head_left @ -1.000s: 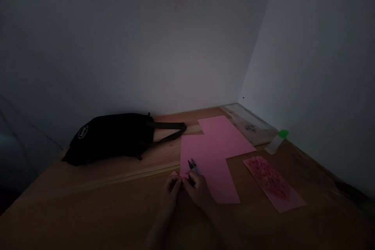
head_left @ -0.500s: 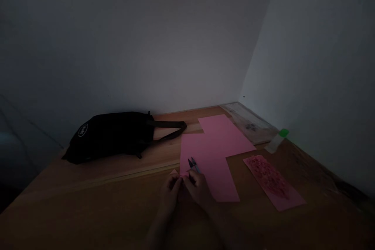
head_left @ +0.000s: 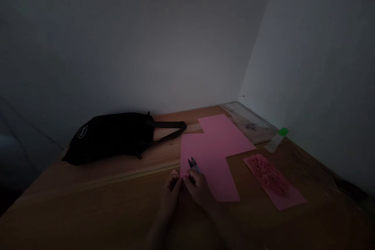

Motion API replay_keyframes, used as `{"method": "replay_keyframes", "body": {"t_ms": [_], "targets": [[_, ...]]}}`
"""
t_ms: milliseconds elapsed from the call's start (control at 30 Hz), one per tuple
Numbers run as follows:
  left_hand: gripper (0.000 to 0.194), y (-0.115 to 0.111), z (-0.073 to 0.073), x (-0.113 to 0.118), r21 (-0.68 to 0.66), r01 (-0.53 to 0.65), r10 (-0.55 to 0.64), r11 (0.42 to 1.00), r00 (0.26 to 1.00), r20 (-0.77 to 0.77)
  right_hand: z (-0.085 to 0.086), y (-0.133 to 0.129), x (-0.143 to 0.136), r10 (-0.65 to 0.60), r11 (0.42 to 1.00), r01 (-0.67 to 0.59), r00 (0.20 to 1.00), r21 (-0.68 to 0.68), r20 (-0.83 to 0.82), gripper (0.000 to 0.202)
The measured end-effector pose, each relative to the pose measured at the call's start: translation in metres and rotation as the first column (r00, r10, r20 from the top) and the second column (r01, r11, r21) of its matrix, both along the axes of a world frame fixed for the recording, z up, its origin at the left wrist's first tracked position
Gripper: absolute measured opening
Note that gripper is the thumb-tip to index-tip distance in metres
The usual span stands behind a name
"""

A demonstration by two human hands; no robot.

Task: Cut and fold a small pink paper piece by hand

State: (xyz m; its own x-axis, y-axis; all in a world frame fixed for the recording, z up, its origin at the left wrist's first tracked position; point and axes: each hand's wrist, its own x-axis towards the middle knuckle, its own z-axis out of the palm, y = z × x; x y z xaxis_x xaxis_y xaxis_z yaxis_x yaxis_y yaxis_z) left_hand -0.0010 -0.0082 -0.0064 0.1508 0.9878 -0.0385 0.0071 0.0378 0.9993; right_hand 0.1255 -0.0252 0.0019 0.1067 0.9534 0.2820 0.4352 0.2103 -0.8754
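Note:
My left hand (head_left: pixel 170 188) and my right hand (head_left: pixel 199 189) meet near the table's middle, fingertips pinched together on a small strip of pink paper (head_left: pixel 184 175). Fingers cover most of the strip. Just beyond my right fingers, a pair of small thread snips (head_left: pixel 193 164) points its dark, parted blades away from me; its handle runs behind that hand, and I cannot tell whether it is gripped or lying there. Under and beside the right hand, large pink sheets (head_left: pixel 209 158) lie flat. A small pink corner of paper (head_left: pixel 174 172) shows behind the left fingers.
On the right, a pink card (head_left: pixel 293 202) carries a heap of pink paper shreds (head_left: pixel 269 175). Behind it lie a clear tube with a green cap (head_left: pixel 283 132) and a clear plastic sheet (head_left: pixel 249 123). A black bag (head_left: pixel 111 138) rests at the back left, against the wall.

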Motion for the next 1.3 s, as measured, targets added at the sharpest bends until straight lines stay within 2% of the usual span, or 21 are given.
{"method": "replay_keyframes", "body": {"t_ms": [400,800,1133,1300], "targets": [[0.029,0.0011,-0.0017,0.0016,-0.030,-0.013,0.014,0.999,0.999,0.035,-0.0024,0.0002,-0.0001,-0.005,1.000,0.005,1.000,-0.012,0.000,0.025],[0.024,0.0017,-0.0049,0.0004,-0.001,-0.009,0.009,1.000,1.000,0.029,0.0012,-0.0005,-0.0003,0.002,0.999,-0.002,1.000,-0.034,-0.009,0.024],[0.024,0.0011,0.0007,0.0010,-0.001,-0.010,0.010,1.000,0.999,0.032,0.0027,-0.0010,-0.0004,0.007,0.999,-0.008,1.000,-0.039,-0.019,0.025],[0.022,0.0014,-0.0020,0.0011,-0.009,-0.021,0.022,1.000,0.999,0.034,0.0030,-0.0014,-0.0002,0.006,1.000,-0.007,1.000,-0.024,-0.004,0.023]]}}
